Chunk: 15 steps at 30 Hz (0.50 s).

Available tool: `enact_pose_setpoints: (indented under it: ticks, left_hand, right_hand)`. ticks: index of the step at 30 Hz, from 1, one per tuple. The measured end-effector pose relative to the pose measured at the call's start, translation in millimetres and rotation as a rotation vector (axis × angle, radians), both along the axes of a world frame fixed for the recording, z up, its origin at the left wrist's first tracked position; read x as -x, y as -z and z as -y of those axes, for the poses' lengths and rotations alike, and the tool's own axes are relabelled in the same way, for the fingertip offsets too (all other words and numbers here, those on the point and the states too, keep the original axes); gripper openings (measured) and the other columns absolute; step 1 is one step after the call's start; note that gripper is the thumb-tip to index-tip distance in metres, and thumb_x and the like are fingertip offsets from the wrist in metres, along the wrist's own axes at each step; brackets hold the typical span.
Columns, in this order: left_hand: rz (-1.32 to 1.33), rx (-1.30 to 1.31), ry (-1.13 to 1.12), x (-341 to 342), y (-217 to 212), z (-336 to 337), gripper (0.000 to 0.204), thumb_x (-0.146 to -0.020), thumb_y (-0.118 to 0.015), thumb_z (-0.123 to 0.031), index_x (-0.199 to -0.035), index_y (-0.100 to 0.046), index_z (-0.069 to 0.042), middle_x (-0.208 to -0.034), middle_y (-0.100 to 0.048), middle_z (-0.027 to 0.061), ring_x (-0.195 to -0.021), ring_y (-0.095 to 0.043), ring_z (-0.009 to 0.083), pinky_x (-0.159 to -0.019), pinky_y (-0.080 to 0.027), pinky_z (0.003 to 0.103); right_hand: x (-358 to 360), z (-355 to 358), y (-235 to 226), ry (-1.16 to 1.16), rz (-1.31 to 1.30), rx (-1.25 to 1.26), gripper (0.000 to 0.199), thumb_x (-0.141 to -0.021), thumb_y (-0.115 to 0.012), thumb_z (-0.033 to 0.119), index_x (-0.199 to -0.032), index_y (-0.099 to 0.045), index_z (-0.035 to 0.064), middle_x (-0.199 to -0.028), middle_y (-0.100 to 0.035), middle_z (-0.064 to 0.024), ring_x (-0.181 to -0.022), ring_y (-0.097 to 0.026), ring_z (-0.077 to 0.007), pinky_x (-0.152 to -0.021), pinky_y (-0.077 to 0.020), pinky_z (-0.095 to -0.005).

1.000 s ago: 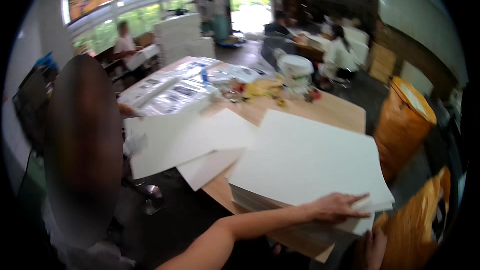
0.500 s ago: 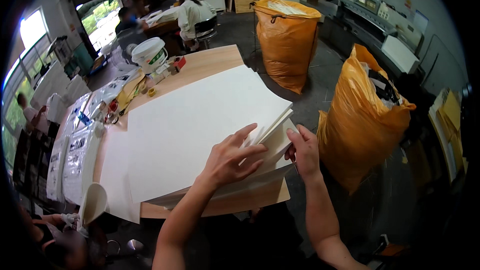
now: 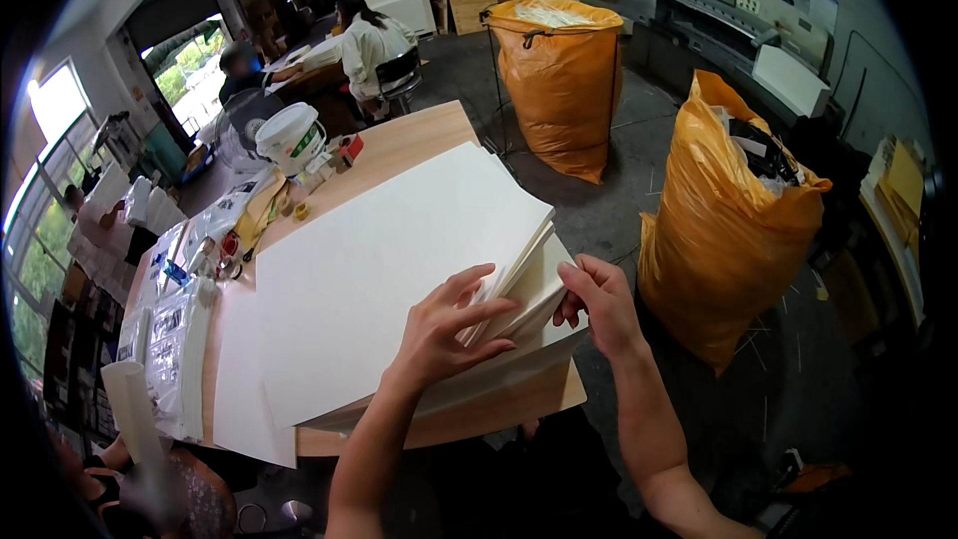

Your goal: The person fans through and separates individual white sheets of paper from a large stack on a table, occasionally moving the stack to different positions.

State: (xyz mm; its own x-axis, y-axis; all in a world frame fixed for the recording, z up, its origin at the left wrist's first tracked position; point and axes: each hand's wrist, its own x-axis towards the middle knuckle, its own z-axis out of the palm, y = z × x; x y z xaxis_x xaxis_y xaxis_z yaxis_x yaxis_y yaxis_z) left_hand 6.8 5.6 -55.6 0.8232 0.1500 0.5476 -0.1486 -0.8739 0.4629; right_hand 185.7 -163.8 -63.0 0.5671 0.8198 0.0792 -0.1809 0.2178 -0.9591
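Observation:
A thick stack of large white sheets [image 3: 379, 269] lies on a wooden table [image 3: 419, 135]. My left hand [image 3: 444, 324] rests flat on the top of the stack near its right corner, fingers spread on the fanned sheets. My right hand [image 3: 599, 304] grips the stack's right edge, fingers curled under several lifted sheets whose edges splay apart between the two hands.
Two full orange sacks [image 3: 738, 220] [image 3: 564, 70] stand on the floor to the right. A white bucket [image 3: 289, 138], small bottles and printed sheets [image 3: 170, 319] crowd the table's far left. People sit at tables behind [image 3: 369, 35]. A machine [image 3: 738, 15] lines the right wall.
The view swung from the table's left side to its right corner. My right hand came to the stack's edge and lifted sheets, which now fan wider than half a second ago.

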Motion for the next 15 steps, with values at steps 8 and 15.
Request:
enact_pose_setpoints:
  ticks: [8, 15]
  left_hand:
    - [-0.064, -0.112, -0.055, 0.8, 1.9, 7.9, 0.047, -0.081, -0.07, -0.004, -0.122, -0.072, -0.027, -0.156, -0.042, 0.0228, -0.112, -0.068, 0.0396, -0.09, -0.061, 0.045]
    - [-0.067, -0.214, -0.051, 1.3, -4.0, 8.7, 0.048, -0.075, -0.085, -0.025, -0.119, -0.068, -0.034, -0.144, -0.054, 0.0114, -0.107, -0.068, 0.0327, -0.084, -0.06, 0.041]
  right_hand:
    - [6.3, -3.6, 10.2, 0.127, 0.261, 0.078, 0.038, -0.101, -0.064, 0.035, -0.077, -0.054, 0.0076, -0.066, -0.059, -0.0007, -0.058, -0.063, -0.011, -0.051, -0.0442, -0.0241]
    - [1.7, -4.8, 1.7, -0.036, -0.199, -0.077, 0.031, -0.102, -0.059, 0.021, -0.075, -0.055, 0.0068, -0.063, -0.057, -0.0031, -0.058, -0.065, -0.016, -0.05, -0.0452, -0.026]
